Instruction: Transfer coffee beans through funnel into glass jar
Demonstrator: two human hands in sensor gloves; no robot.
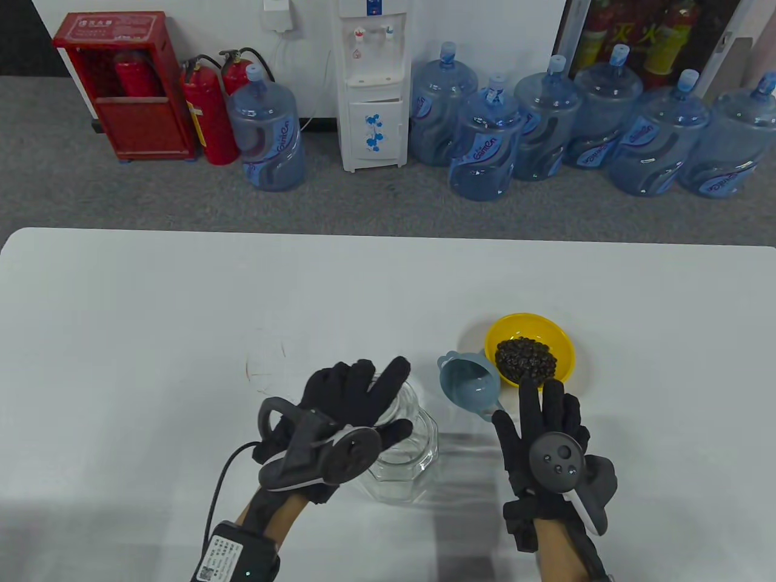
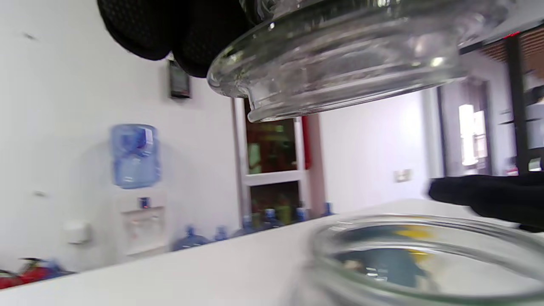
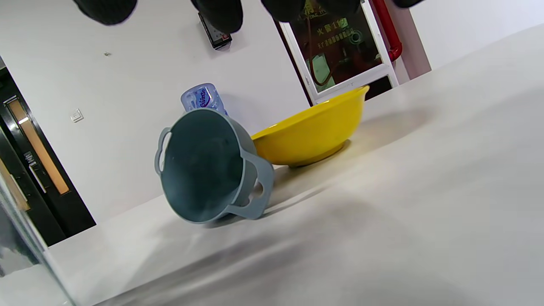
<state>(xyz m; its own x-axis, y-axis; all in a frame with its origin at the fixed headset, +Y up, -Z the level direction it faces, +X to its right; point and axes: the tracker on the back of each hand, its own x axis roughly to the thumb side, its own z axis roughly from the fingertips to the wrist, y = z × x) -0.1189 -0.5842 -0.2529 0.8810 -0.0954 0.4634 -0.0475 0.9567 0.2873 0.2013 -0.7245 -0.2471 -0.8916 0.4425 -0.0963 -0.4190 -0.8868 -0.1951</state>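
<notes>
On the surface, jar (image 1: pixel 403 448): near the front edge, mouth open; glass, heavy, slick, breakable.
Lid (image 2: pixel 340 59): lifted just above the mouth, gripped by the left hand (image 1: pixel 345 406).
Funnel (image 1: pixel 470 385): on its side beside the bowl (image 1: pixel 561 339); light, stiff plastic; best taken by the rim.
Beans (image 1: pixel 526 361): loose, prone to scatter.
Right hand (image 1: pixel 545 436): fingers spread, holding nothing, just short of the funnel.

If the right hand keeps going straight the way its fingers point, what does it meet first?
Probably the yellow plastic bowl of dark coffee beans: the right hand points its fingertips at the bowl's near rim. The blue-grey plastic funnel lies just left of that line. Height above the table is unclear.
</notes>
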